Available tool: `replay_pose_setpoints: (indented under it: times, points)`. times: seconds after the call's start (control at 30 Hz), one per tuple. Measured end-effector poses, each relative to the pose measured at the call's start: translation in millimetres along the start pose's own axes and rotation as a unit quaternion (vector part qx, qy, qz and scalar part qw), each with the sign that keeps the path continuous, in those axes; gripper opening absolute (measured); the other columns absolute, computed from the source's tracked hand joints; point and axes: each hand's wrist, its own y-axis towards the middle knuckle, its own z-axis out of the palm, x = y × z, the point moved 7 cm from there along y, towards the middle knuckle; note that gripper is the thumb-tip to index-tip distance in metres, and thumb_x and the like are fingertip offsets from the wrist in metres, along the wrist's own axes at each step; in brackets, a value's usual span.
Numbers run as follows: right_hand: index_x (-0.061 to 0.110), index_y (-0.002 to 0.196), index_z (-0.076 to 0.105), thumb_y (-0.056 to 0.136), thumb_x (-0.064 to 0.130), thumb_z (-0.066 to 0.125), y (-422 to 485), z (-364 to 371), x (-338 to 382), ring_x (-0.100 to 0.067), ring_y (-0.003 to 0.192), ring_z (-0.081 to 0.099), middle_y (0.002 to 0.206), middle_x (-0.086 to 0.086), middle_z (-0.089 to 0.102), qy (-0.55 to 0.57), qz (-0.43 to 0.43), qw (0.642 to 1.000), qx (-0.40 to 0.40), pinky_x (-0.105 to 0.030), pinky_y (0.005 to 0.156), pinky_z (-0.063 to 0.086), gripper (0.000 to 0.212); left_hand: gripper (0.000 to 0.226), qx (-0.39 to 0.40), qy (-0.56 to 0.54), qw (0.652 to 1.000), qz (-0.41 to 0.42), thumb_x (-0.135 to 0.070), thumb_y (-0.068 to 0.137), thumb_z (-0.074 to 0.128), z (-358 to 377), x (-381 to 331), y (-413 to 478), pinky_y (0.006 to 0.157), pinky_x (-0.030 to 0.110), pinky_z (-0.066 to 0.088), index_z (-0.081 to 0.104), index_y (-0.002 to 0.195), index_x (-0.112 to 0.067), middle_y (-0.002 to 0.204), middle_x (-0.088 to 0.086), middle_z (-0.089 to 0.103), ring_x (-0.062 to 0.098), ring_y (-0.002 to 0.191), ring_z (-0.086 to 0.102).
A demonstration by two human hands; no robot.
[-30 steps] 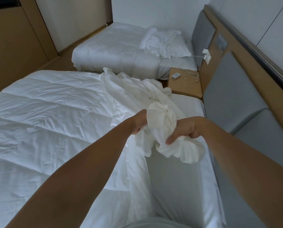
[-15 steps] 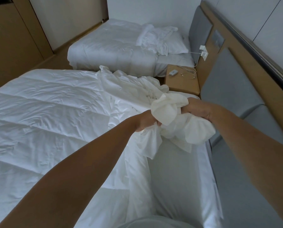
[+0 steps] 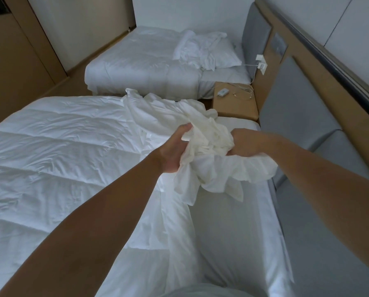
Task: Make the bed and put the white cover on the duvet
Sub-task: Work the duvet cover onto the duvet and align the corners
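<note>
left forearm (image 3: pixel 106 211): bare | right forearm (image 3: pixel 320 179): bare | torso: pale grey-white garment (image 3: pixel 202 291) (only an edge shows)

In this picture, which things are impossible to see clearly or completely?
Head view only:
- Most fingers of the left hand and the right hand: buried in the bunched white cover that they grip.
- The cover's opening and corners: lost in its folds.
- The duvet: cut off by the left edge.
- The small white device on the nightstand: too small to identify.
</note>
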Motion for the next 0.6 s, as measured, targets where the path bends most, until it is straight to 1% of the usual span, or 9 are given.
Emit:
replay_pose_setpoints:
  times: [0.07, 0.13, 0.2, 0.3, 0.37, 0.43, 0.53, 0.57, 0.6]
  points:
    - [0.013, 0.132, 0.048, 0.102, 0.044, 0.051, 3.2, -2.5, 9.8, -0.025, 0.112, 0.052, 0.128, -0.002, 0.055, -0.147, -0.011, 0.988, -0.033, -0.038, 0.102, 0.034, 0.043, 0.087, 0.004, 0.025, 1.0, -0.017, -0.075, 0.083, 0.058, 1.4, 2.4, 10.2, 0.118, 0.044, 0.036, 0.055, 0.144, -0.014, 0.141, 0.011, 0.062, 0.028, 0.132, 0.056]
    - [0.013, 0.128, 0.051, 0.102, 0.036, 0.046, 7.9, -6.5, 20.0, -0.03, 0.116, 0.048, 0.129, -0.009, 0.051, -0.261, -0.021, 0.963, -0.067, -0.05, 0.105, 0.033, 0.036, 0.06, -0.026, 0.119, 0.992, -0.02, -0.045, 0.088, 0.071, -2.5, 7.3, 24.2, 0.117, 0.049, 0.038, 0.06, 0.138, -0.013, 0.134, 0.011, 0.066, 0.026, 0.123, 0.062]
    - [0.01, 0.129, 0.052, 0.101, 0.03, 0.048, 14.4, -12.4, 27.3, -0.035, 0.123, 0.043, 0.133, -0.015, 0.044, -0.293, -0.038, 0.95, -0.099, -0.052, 0.102, 0.036, 0.035, 0.031, -0.05, 0.211, 0.976, -0.007, -0.013, 0.095, 0.063, -2.5, 7.5, 36.5, 0.113, 0.048, 0.043, 0.067, 0.126, -0.011, 0.121, 0.01, 0.07, 0.026, 0.112, 0.064]
    - [0.01, 0.125, 0.055, 0.099, 0.024, 0.052, 23.6, -27.5, 39.7, -0.035, 0.119, 0.046, 0.129, -0.016, 0.046, -0.295, -0.076, 0.935, -0.183, -0.05, 0.096, 0.042, 0.031, 0.017, -0.094, 0.17, 0.98, 0.043, -0.018, 0.092, 0.064, 4.6, -2.5, 46.1, 0.092, 0.037, 0.052, 0.069, 0.108, -0.018, 0.098, 0.005, 0.069, 0.022, 0.097, 0.063]
    - [0.013, 0.121, 0.057, 0.093, 0.022, 0.06, 32.0, -38.6, 38.7, -0.033, 0.113, 0.05, 0.122, -0.013, 0.05, -0.27, -0.09, 0.922, -0.263, -0.047, 0.09, 0.044, 0.03, 0.022, -0.136, 0.14, 0.977, 0.084, -0.021, 0.087, 0.068, 6.9, -11.6, 55.0, 0.084, 0.041, 0.054, 0.07, 0.108, -0.016, 0.098, 0.007, 0.069, 0.025, 0.095, 0.065]
    - [0.018, 0.114, 0.059, 0.081, 0.024, 0.072, 33.7, -48.8, 21.2, -0.029, 0.103, 0.052, 0.115, -0.009, 0.053, -0.185, -0.062, 0.903, -0.383, -0.042, 0.081, 0.044, 0.036, 0.029, -0.204, 0.132, 0.963, 0.114, -0.025, 0.084, 0.074, 0.8, -17.2, 67.3, 0.083, 0.043, 0.06, 0.072, 0.111, -0.014, 0.103, 0.008, 0.074, 0.029, 0.099, 0.07]
    - [0.015, 0.098, 0.063, 0.077, 0.036, 0.073, 8.6, -18.8, -28.0, -0.026, 0.092, 0.052, 0.101, -0.008, 0.057, 0.002, -0.024, 0.819, -0.573, -0.039, 0.076, 0.041, 0.032, 0.029, -0.332, 0.139, 0.923, 0.135, -0.033, 0.077, 0.078, -16.2, -18.6, 80.4, 0.078, 0.048, 0.061, 0.073, 0.101, -0.016, 0.097, 0.008, 0.075, 0.03, 0.094, 0.072]
    - [0.013, 0.093, 0.062, 0.08, 0.035, 0.073, 4.0, 10.7, -40.8, -0.027, 0.088, 0.052, 0.095, -0.008, 0.057, 0.036, -0.024, 0.807, -0.589, -0.04, 0.074, 0.042, 0.028, 0.027, -0.361, 0.147, 0.91, 0.139, -0.034, 0.075, 0.075, -20.2, -17.8, 83.6, 0.071, 0.045, 0.06, 0.073, 0.094, -0.015, 0.089, 0.006, 0.074, 0.029, 0.087, 0.071]
    - [0.012, 0.087, 0.062, 0.082, 0.03, 0.072, 3.9, 44.8, -50.8, -0.027, 0.082, 0.054, 0.088, -0.008, 0.058, 0.055, -0.03, 0.812, -0.58, -0.041, 0.07, 0.042, 0.022, 0.024, -0.382, 0.153, 0.901, 0.14, -0.032, 0.073, 0.071, -24.9, -14.9, 87.7, 0.063, 0.041, 0.057, 0.071, 0.086, -0.012, 0.079, 0.004, 0.071, 0.027, 0.077, 0.067]
